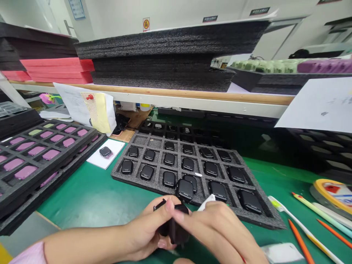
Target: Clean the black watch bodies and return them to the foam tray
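Observation:
Below the foam tray, my left hand (150, 227) is closed round a black plastic part (178, 229) with small prongs at its top edge. My right hand (220, 227) presses a fingertip or thumb against the same part from the right. A white piece (207, 201) sticks out from the fingers of my right hand; its kind is hidden. Just beyond, black watch-like cases (147, 172) lie in the grey foam tray (198, 216). One case (185, 189) rests partly over another near the tray's front edge.
To the left, stacked foam trays hold pink pieces (26, 172). A dark case (105, 151) lies on white paper (115, 146). On the right are a toothbrush (302, 227), an orange stick (299, 238) and a tape roll (319, 190). A shelf (192, 96) spans above.

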A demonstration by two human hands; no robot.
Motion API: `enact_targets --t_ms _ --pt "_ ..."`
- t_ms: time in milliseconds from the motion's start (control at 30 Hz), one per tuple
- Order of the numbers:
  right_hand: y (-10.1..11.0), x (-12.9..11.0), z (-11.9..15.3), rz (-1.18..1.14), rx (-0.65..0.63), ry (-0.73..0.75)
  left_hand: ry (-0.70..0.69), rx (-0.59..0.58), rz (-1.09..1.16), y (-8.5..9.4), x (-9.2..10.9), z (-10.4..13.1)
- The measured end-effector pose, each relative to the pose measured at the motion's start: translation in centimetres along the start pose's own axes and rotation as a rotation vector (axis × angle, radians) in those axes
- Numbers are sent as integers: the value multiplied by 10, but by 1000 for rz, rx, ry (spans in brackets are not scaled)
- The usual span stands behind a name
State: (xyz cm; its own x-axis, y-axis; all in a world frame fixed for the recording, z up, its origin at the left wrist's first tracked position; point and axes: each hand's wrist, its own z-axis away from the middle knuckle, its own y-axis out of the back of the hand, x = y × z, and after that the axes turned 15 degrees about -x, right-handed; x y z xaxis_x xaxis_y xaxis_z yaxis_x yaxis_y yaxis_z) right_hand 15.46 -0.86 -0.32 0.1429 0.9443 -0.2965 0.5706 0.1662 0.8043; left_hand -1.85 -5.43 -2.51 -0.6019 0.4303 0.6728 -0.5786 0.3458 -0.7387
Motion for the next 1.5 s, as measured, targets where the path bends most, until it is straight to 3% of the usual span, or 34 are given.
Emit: enact_targets --t_ms 133,233,500,600,733,867,967,1033,1133,1267,1500 --pt "-8 1 -2 -215 18 -124 -21 39 -42 0 -2 -2" --pt "-5 2 -3 -334 10 -164 50 86 12 -2 1 -3" --pt "1 9 -3 -307 -60 -146 114 41 15 -8 10 -2" --pt "4 23 -2 -200 10 -285 138 42 -41 -6 5 -2" --pt "0 45 1 -114 83 -499 283 -26 -148 -1 -4 -3" --pt "-15 56 6 -54 -20 -465 335 -101 -174 2 -6 -5" --pt "-18 56 7 -59 -63 -486 292 -64 -339 0 -2 -4" --pt "-13 53 7 -102 -16 -474 239 -14 -419 -2 2 -2" --pt "-1 41 6 -179 59 -324 166 37 -311 -4 5 -2" --pt "6 21 1 -148 -57 -115 65 57 -106 -5 6 -4" --pt "3 5 -8 -213 -7 -136 12 -5 52 0 4 -6"
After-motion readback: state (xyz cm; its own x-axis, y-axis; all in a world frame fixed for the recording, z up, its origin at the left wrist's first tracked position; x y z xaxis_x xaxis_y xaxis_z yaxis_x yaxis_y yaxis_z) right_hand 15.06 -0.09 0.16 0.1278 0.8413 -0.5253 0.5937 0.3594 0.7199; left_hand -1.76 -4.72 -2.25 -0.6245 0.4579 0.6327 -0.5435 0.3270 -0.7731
